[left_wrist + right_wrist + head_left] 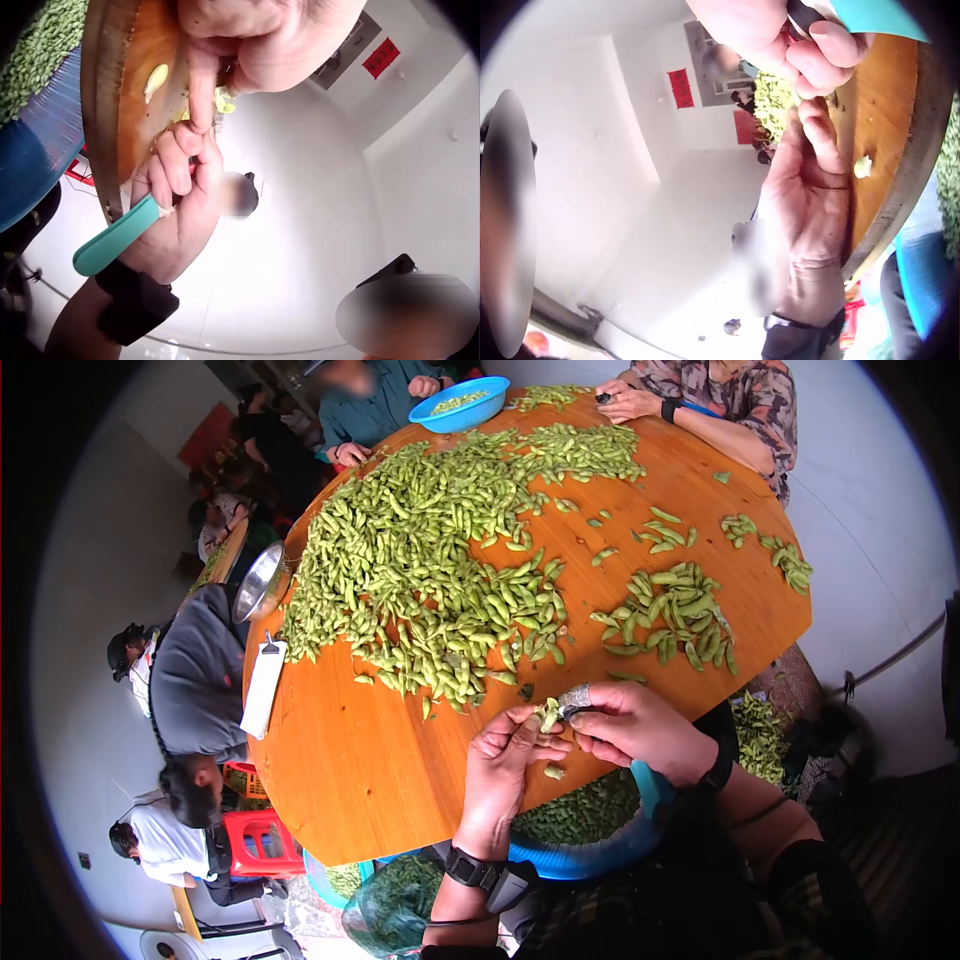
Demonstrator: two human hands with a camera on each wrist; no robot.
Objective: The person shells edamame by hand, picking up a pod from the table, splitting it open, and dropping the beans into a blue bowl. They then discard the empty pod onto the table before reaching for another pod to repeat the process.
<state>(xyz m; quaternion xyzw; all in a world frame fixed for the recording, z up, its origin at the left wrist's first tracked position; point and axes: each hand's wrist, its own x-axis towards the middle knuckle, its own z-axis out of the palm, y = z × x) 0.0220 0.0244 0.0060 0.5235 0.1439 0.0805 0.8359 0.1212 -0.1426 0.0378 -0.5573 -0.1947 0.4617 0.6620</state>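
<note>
1. Pod point(547, 714), pinched by thumb and fingers of the left hand point(500, 762), near the table point(350, 780) edge.
2. Right hand point(645, 735), fingers curled round a teal handle point(650, 788), beside the pod.
3. Pod pile point(420, 550), across the table.
4. Blue tub point(575, 863), below the edge.

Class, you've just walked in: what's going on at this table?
It looks like soybean shelling. The left hand pinches a green pod; the right hand, gripping a teal-handled tool, meets it. Many pods lie heaped on the wooden table; shelled beans sit in a blue tub below its edge.
</note>
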